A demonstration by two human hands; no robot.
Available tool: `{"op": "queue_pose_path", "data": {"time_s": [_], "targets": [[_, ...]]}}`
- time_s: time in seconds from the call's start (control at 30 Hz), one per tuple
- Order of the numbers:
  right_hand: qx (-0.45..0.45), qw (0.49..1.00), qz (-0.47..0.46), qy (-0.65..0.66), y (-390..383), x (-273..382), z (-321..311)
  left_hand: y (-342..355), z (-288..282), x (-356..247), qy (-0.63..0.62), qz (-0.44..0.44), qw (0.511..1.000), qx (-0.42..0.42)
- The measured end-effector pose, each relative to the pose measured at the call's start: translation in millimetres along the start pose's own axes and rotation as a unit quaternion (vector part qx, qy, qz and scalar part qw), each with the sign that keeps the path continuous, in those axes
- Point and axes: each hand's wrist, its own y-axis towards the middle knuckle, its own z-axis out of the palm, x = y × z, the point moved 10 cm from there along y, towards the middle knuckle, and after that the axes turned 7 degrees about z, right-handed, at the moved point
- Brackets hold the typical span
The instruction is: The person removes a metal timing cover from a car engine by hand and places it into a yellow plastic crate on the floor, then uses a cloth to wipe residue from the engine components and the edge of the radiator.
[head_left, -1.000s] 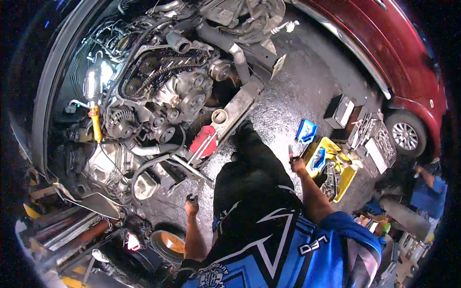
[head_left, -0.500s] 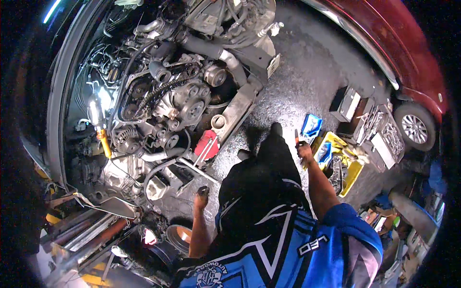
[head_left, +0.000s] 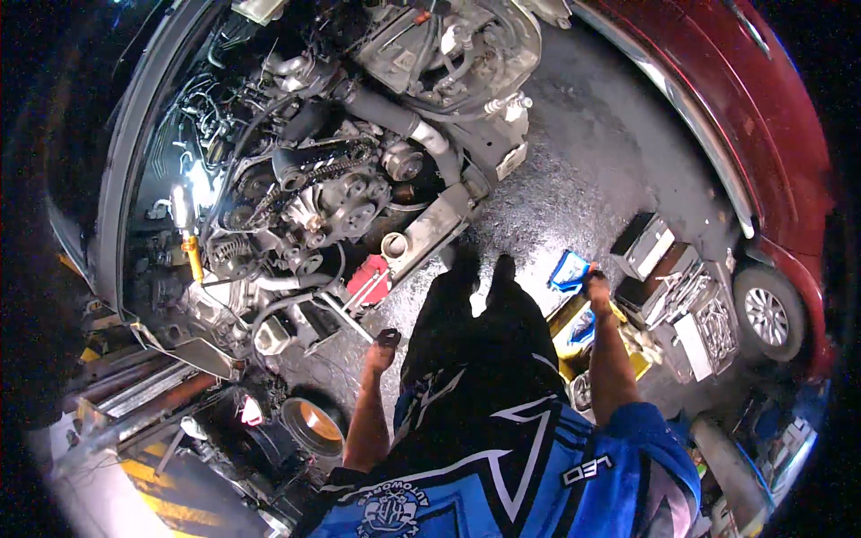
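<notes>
My left hand [head_left: 384, 348] hangs low beside the front of the opened engine [head_left: 332, 202], near the end of a metal bar. Its dark fingers are curled in, and whether anything is inside them I cannot make out. My right hand [head_left: 597, 289] is closed on a slim tool with an orange-red part, mostly hidden by the fingers. Just left of that hand lies a blue-and-white packet [head_left: 569, 271]. Below it a yellow tray [head_left: 637, 364] holds parts and another blue packet, partly covered by my right forearm.
A lit work lamp [head_left: 191, 235] with a yellow handle hangs at the engine's left. A red cloth [head_left: 369, 280] lies on the front crossmember. Toolboxes [head_left: 642, 246] with wrenches and sockets stand right, near a red car's wheel [head_left: 768, 312]. A round drum [head_left: 314, 425] sits lower left.
My right hand has moved right with the tool, from left of the yellow tray to beside the blue packet. My left hand has risen slightly. The view has shifted and both feet now show.
</notes>
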Motion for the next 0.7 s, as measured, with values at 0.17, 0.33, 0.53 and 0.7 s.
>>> {"op": "queue_pose_path", "data": {"time_s": [0.17, 0.33, 0.53, 0.7], "targets": [[0.363, 0.174, 0.533, 0.744, 12.2, 2.9, 74.5, -8.8, -3.5, 25.7, -0.051, -0.247, 0.968, -0.013], [0.584, 0.210, 0.500, 0.604, -16.8, 30.9, 68.2, 2.0, 10.0, 31.9, -0.211, -0.237, 0.948, -0.028], [0.546, 0.242, 0.490, 0.635, -44.2, 39.5, 39.8, 51.7, -5.6, -12.1, -0.021, -0.013, 1.000, -0.016], [0.565, 0.221, 0.495, 0.622, -106.7, 33.5, 23.9, 58.5, -1.9, 22.7, -0.047, -0.224, 0.973, 0.011]]}}
